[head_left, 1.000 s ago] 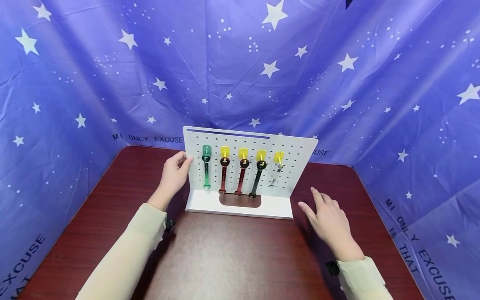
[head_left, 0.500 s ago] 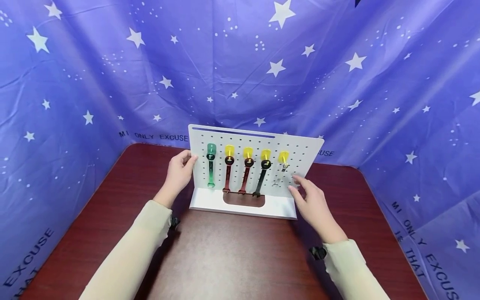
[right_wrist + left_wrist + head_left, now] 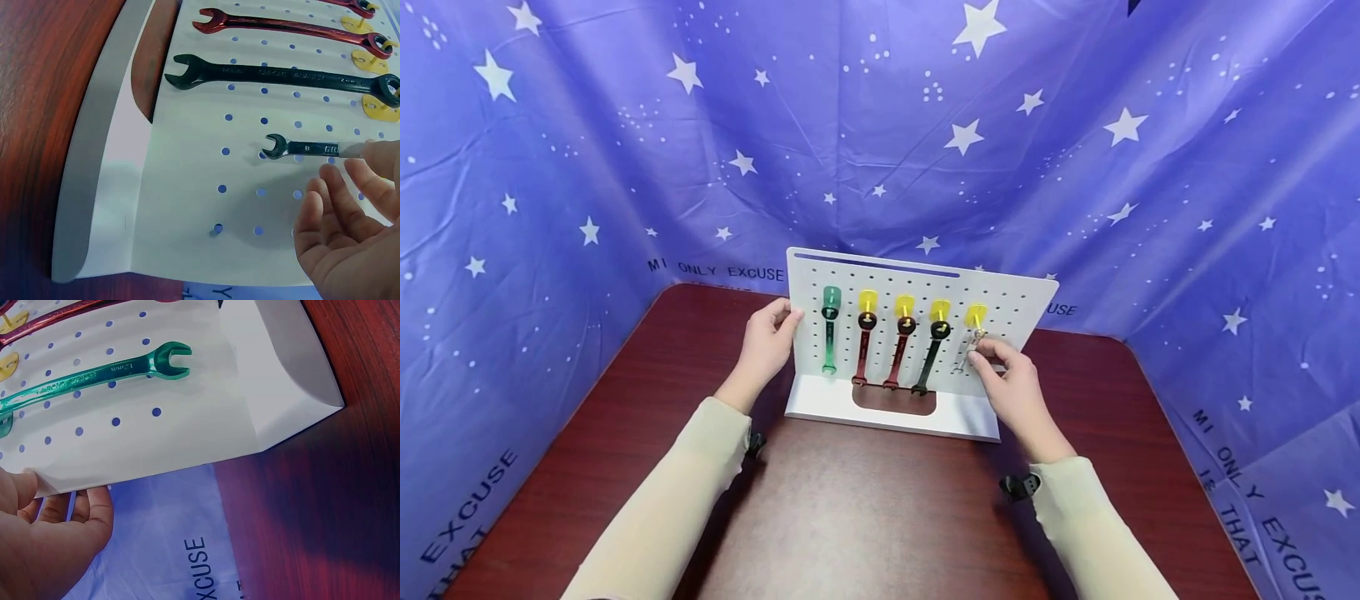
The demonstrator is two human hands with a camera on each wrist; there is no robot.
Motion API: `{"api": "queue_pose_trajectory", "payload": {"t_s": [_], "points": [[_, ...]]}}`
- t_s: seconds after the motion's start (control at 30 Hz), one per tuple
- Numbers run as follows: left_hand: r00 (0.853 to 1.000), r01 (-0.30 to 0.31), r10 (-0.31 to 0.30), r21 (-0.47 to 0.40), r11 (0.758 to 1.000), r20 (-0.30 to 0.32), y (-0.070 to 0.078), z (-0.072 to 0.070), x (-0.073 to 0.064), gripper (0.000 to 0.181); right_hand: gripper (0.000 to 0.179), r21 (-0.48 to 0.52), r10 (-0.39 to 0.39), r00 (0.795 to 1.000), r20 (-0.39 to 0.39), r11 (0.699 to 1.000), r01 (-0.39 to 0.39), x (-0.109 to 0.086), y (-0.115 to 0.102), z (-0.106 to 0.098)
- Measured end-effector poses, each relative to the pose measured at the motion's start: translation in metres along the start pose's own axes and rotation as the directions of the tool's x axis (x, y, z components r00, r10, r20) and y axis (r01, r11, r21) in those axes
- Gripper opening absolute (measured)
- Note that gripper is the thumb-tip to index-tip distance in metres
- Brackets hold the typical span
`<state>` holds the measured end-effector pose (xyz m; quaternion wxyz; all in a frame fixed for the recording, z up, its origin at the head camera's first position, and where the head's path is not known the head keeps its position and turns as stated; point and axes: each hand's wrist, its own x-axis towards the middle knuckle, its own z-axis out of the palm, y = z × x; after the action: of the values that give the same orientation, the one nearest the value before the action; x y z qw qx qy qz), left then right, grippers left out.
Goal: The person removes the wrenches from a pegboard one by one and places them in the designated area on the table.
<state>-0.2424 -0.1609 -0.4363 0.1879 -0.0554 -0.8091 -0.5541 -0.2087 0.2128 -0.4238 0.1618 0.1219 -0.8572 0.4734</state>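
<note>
A white pegboard stand (image 3: pixel 827 404) stands upright on the table. My left hand (image 3: pixel 767 342) pinches its left edge, thumb in front and fingers behind in the left wrist view. The thumb and index finger of my right hand (image 3: pixel 1015 392) pinch the small silver wrench (image 3: pixel 312 149), which hangs at the board's right; its upper end is partly hidden in the right wrist view. The other right fingers are spread near the board. Also hanging are a green wrench (image 3: pixel 100 374), two red wrenches (image 3: pixel 862 357) and a dark wrench (image 3: pixel 281 75).
Yellow hooks (image 3: pixel 905 305) and one green hook (image 3: pixel 832 297) stick out of the board. The stand's base has a cutout (image 3: pixel 893 400). Dark red wood table (image 3: pixel 865 508) lies in front. A blue star-patterned curtain (image 3: pixel 850 125) encloses the back and sides.
My right hand has moved left and up from beside the board to the silver wrench and now pinches it. The left hand stays on the board's edge. The view has shifted slightly.
</note>
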Motion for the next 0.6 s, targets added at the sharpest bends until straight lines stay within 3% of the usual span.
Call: {"api": "queue_pose_trajectory", "payload": {"t_s": [0.3,0.6], "points": [[1.000,0.007,-0.007,-0.002,1.000,0.005,0.002,0.001,0.001,0.016,0.011,0.014,-0.016,1.000,0.017,1.000,0.016,-0.001,-0.001,-0.003],[1.000,0.013,-0.013,0.008,1.000,-0.001,0.001,-0.001,0.001,0.016,0.010,0.081,-0.029,0.996,0.088,0.996,0.022,-0.011,-0.044,-0.011]]}}
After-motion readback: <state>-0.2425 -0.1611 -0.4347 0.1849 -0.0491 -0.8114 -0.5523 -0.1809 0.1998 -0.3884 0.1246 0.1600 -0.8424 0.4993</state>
